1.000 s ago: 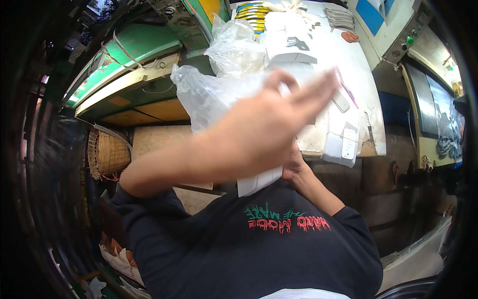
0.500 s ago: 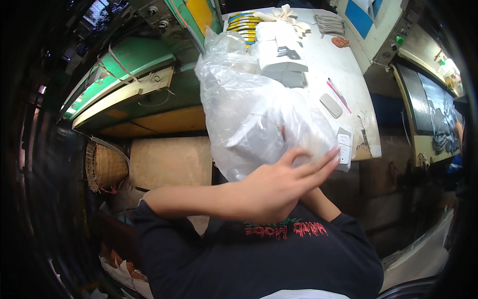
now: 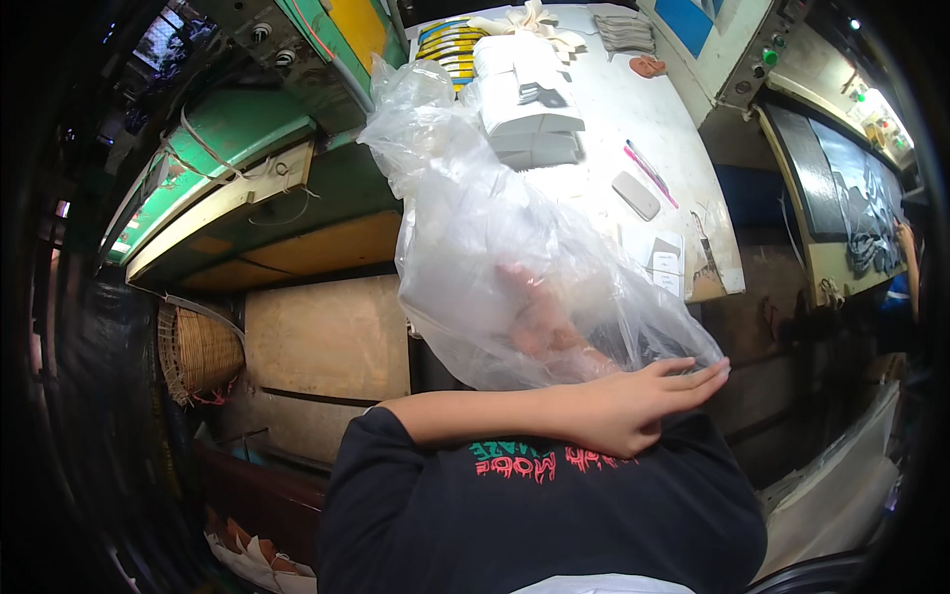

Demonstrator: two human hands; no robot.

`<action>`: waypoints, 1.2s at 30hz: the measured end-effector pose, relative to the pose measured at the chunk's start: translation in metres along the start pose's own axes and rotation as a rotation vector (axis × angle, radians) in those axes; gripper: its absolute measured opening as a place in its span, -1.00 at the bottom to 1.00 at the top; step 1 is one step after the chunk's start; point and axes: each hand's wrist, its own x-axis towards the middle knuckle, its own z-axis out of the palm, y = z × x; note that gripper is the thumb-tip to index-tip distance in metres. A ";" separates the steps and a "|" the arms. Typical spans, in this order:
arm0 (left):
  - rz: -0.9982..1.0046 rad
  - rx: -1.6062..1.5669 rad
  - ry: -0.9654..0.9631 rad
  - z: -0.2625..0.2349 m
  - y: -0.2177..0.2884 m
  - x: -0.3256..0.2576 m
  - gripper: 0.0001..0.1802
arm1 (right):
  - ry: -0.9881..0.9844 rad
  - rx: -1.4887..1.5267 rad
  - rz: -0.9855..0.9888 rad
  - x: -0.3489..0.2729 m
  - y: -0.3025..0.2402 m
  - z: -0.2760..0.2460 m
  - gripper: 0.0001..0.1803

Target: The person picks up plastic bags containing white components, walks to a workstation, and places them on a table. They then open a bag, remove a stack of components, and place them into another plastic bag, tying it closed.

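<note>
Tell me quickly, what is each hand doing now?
Left hand: open, fingers stretched flat against the bottom of the clear plastic bag.
Right hand: inside the bag, blurred by the plastic; its grip cannot be told.

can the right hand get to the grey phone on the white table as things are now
Probably not straight away. The right hand sits inside the clear plastic bag, which wraps it and hangs between it and the grey phone on the white table. It would need to come out first.
</note>
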 end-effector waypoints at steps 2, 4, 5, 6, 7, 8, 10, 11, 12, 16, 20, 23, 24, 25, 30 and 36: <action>0.096 0.245 0.089 -0.019 0.019 -0.024 -0.05 | 0.011 0.081 0.024 0.002 -0.007 -0.003 -0.44; 0.146 0.593 0.284 -0.044 0.030 -0.061 -0.13 | -0.219 0.156 0.040 0.003 -0.014 -0.007 -0.44; 0.173 0.789 0.477 -0.055 0.029 -0.083 -0.21 | -0.441 0.184 0.024 0.003 -0.018 -0.008 -0.43; 0.091 0.936 0.709 -0.065 0.022 -0.105 -0.28 | -0.501 0.208 0.011 0.002 -0.021 -0.009 -0.42; -0.008 0.923 0.931 -0.072 0.009 -0.127 -0.34 | -0.562 0.232 -0.001 0.001 -0.024 -0.008 -0.41; -0.073 0.750 1.253 -0.074 -0.010 -0.147 -0.36 | -0.462 0.249 -0.007 0.000 -0.027 -0.006 -0.41; -0.123 0.138 1.328 -0.063 -0.056 -0.177 -0.30 | -0.304 0.228 -0.070 -0.004 -0.031 0.000 -0.39; -0.147 -0.182 1.365 -0.049 -0.079 -0.189 -0.27 | -0.245 0.189 -0.126 -0.007 -0.033 0.005 -0.38; -0.154 -0.447 1.384 -0.032 -0.098 -0.197 -0.23 | -0.211 0.138 -0.184 -0.010 -0.033 0.010 -0.37; -0.419 0.066 0.915 0.033 -0.132 -0.204 -0.40 | 0.016 0.148 -0.199 -0.021 -0.033 0.022 -0.36; -0.530 -0.056 0.605 0.028 -0.109 -0.185 -0.52 | 0.037 -0.076 -0.273 -0.018 -0.034 0.023 -0.33; -0.558 -0.255 0.480 0.007 -0.073 -0.163 -0.51 | 0.050 -0.421 -0.363 -0.011 -0.034 0.021 -0.31; -0.539 -0.269 0.402 0.003 -0.065 -0.157 -0.52 | 0.131 -0.569 -0.403 -0.009 -0.034 0.020 -0.30; -0.487 -0.277 0.312 0.001 -0.060 -0.153 -0.52 | 0.069 -0.653 -0.399 -0.009 -0.032 0.018 -0.29; -0.719 -0.279 0.168 -0.001 -0.067 -0.138 -0.38 | 0.128 -1.349 -0.201 0.007 -0.012 0.006 -0.20; -0.654 0.168 0.207 -0.015 -0.028 -0.147 -0.62 | -0.085 -1.695 -0.411 0.054 0.007 -0.019 -0.31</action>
